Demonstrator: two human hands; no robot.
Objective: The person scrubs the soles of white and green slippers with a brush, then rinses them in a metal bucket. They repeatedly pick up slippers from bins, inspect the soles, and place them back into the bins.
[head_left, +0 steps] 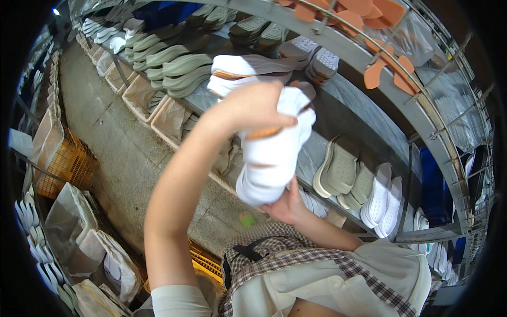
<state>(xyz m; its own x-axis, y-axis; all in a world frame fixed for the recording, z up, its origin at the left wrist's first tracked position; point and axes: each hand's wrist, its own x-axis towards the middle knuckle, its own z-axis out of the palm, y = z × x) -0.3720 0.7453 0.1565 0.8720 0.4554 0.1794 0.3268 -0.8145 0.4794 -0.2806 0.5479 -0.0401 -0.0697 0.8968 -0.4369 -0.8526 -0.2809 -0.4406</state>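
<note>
Both my hands grip a stack of white shoe soles, held up in front of me and slightly smeared by motion. My left hand is closed over the stack's far part, thumb to the right, near an orange-brown strip. My right hand cups the near end from below, its fingers partly hidden. Just beyond, more white soles with a brown layer lie stacked on the grey bench. Grey-green soles and a pair of white perforated soles rest on the bench to the right.
Grey-green soles are piled along the bench at the far left. Lined bins stand below its edge. A metal rack with orange sole-shaped pieces overhangs the bench. Across the aisle floor stands a yellow crate.
</note>
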